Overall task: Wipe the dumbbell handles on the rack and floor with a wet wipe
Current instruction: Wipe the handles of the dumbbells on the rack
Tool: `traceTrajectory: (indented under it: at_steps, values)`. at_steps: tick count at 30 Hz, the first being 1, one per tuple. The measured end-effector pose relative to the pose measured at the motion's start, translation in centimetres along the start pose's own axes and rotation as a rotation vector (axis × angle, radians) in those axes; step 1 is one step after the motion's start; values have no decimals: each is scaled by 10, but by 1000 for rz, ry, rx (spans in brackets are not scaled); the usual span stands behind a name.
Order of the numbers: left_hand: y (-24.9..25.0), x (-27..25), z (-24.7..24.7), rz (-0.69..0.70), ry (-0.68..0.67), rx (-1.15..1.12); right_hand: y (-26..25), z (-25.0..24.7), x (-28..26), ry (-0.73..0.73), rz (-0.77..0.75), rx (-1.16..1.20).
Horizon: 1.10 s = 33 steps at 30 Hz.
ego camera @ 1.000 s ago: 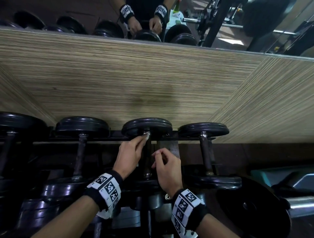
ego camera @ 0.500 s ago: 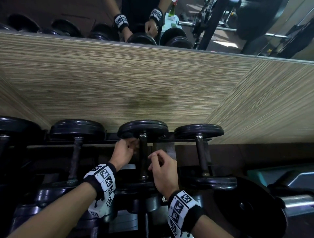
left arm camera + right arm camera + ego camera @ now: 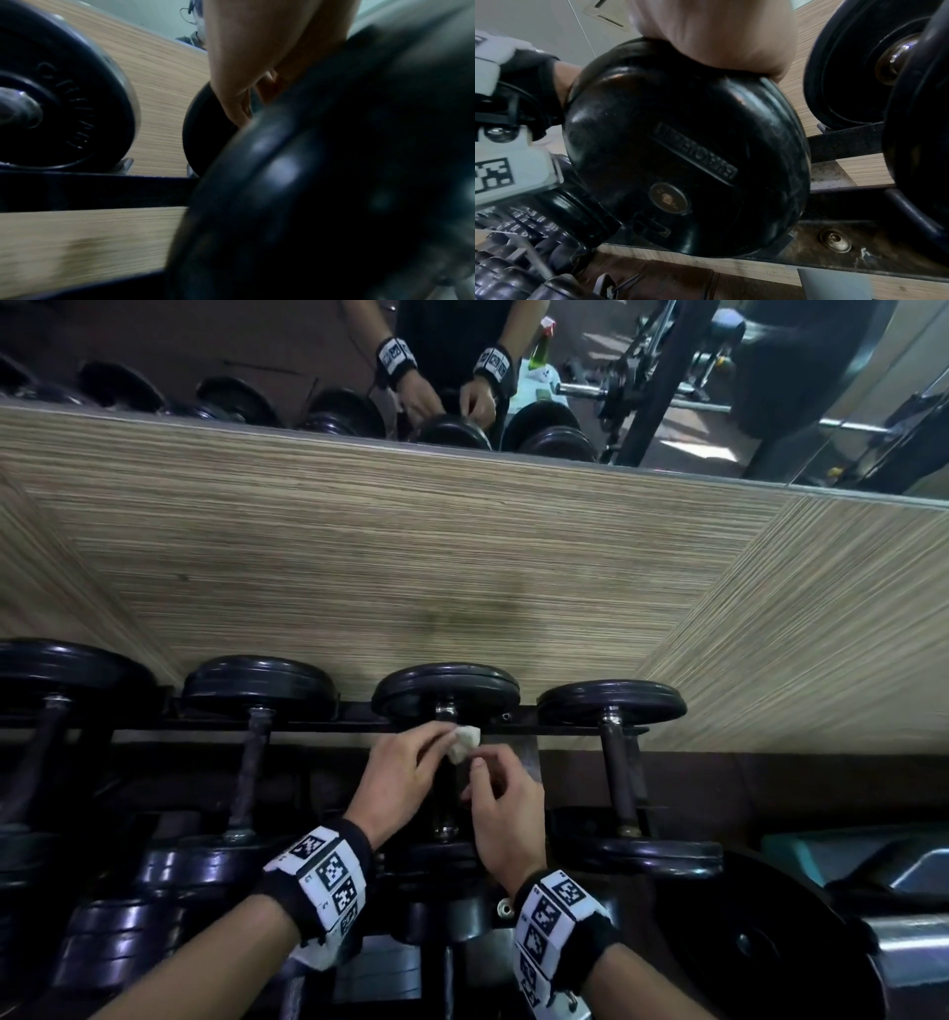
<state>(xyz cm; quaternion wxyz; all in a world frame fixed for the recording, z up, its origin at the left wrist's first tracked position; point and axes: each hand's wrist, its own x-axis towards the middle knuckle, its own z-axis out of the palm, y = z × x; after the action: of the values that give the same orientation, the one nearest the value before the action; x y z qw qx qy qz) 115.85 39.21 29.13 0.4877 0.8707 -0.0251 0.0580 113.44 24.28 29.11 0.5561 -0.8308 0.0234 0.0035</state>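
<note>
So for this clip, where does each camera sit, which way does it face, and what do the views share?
Head: looks down at the rack; left hand pinches the wet wipe, right hand beside it.
Left wrist: low among the plates, facing the wood wall; blurred fingers show.
Right wrist: under the hand, facing a dumbbell end plate; left wristband shows.
Shared: wall and dumbbells.

Four racked dumbbells (image 3: 445, 752), perhaps; one wipe (image 3: 463, 741)

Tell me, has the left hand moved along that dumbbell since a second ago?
Yes. The left hand has slid back from the far plate, pinching the wipe.
</note>
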Motion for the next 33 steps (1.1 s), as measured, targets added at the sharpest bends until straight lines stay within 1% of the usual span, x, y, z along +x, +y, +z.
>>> traceTrajectory:
  at_steps: [3,7,10,11,12,14,16,17,19,21,24,25,29,31,33]
  values:
    - [11,-10,3,-43,28,-95,1,-1,2,-1,-16,45]
    - [18,-18,-1,-170,64,-247,3,-3,8,-129,-51,-3]
    - [10,-28,-9,-234,68,-264,6,-7,13,-195,9,58]
    - [2,-33,-16,-240,71,-212,7,-10,17,-204,51,98]
    - [-9,-39,-25,-227,86,-95,7,-12,20,-214,109,150]
    - [-35,-53,-49,-169,122,299,11,-17,32,-237,230,211]
    - [-53,-67,-73,-139,171,687,19,-20,51,-244,288,101]
    - [-58,-72,-82,-115,194,820,22,-18,59,-259,289,19]
    - [-60,-77,-89,-112,217,972,23,-12,71,-316,282,-117]
    - [-58,-73,-85,-130,199,1021,18,-4,80,-364,266,-198]
    - [-53,-67,-77,-170,106,1021,14,9,93,-374,278,-166]
    - [-51,-65,-77,-184,93,1012,13,12,96,-379,268,-166]
    - [-42,-64,-77,-223,98,1011,16,16,100,-407,246,-156]
    - [-38,-64,-76,-230,110,1010,16,12,94,-379,221,-175]
    - [-36,-64,-74,-239,83,1003,24,7,87,-352,213,-152]
